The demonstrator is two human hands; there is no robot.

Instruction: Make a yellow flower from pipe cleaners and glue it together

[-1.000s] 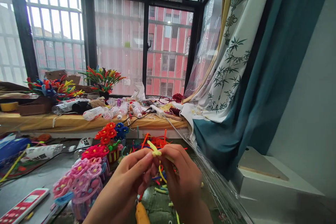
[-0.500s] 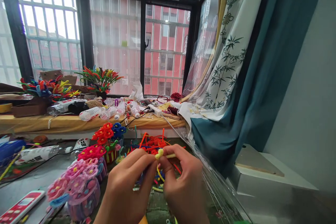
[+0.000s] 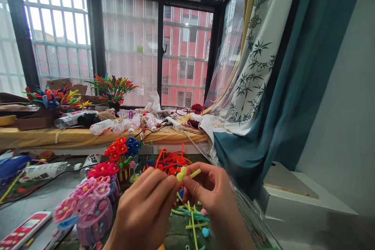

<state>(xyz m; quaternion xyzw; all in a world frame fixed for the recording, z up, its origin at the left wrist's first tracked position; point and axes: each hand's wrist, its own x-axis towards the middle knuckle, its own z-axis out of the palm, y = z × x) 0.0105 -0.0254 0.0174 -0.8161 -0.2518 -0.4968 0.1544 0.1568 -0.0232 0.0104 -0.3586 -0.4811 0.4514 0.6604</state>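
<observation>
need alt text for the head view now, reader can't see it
A person's left hand and right hand pinch a bent yellow fuzzy stem over a cluttered table. Fuzzy pink flowers and red flowers stand to the left; behind, plastic bottles lie on a sill below a window.

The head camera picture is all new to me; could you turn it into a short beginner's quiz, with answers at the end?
1. What colour is the small fuzzy piece held between the left hand and the right hand?
2. True or false: in the picture, the red-and-white device lies to the left of the pink flowers.
3. What lies tangled in a heap just beyond the hands?
a) metal spoons
b) red fuzzy stems
c) folded newspapers

Key: 1. Yellow. 2. True. 3. b.
</observation>
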